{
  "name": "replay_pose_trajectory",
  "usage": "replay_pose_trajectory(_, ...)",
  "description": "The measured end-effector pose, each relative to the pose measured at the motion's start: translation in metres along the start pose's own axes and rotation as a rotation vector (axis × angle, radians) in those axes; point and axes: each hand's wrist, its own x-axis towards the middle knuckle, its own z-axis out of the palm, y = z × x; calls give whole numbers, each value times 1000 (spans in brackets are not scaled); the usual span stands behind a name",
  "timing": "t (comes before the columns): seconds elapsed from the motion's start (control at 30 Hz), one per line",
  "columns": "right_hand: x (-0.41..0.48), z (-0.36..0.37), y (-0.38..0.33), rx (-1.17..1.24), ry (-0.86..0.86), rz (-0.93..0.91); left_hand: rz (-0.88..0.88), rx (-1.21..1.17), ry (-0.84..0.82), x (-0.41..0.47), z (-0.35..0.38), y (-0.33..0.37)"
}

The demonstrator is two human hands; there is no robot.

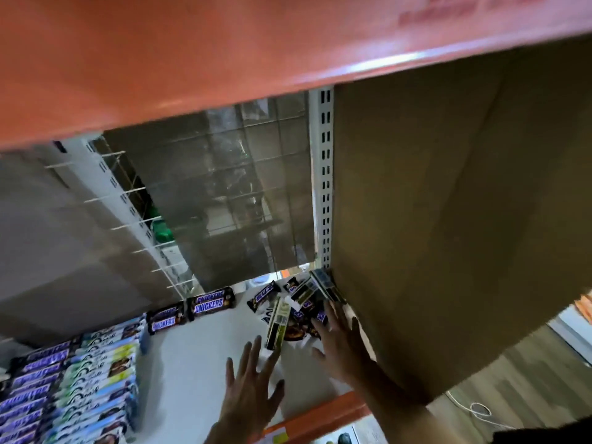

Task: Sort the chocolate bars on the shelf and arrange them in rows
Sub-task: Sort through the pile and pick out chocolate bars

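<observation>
Step in hand: clear the loose pile of chocolate bars at the 1 o'clock corner of the shelf, against the cardboard panel. Lift one bar at a time by its long edges, match the wrapper, then lay it parallel in the sorted rows at 8 o'clock. Left hand: fingers spread wide, holding nothing, above the shelf. Right hand: fingers straight, empty, tips at the pile's near edge; contact cannot be confirmed.
</observation>
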Motion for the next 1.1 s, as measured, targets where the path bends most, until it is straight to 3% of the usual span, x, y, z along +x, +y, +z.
replay_pose_trajectory(0.33,51,-7,-14,-69,-173,-205,-35,33,-143,38,6,21)
replay_pose_trajectory(0.43,61,-7,-16,-61,-148,-186,1,-14,-102,40,-7,19)
replay_pose_trajectory(0.53,60,-6,-20,-83,-163,-178,18,-63,-164,32,-12,14)
replay_pose_trajectory(0.83,33,9,-24,-69,-50,-228,-3,7,-229,18,-15,-2)
replay_pose_trajectory(1.03,7,-9,-48,-115,-109,-272,36,-57,-100,2,-6,-18)
replay_pose_trajectory(1.1,0,-10,-56,-93,-66,-296,31,-59,-147,-4,-5,-23)
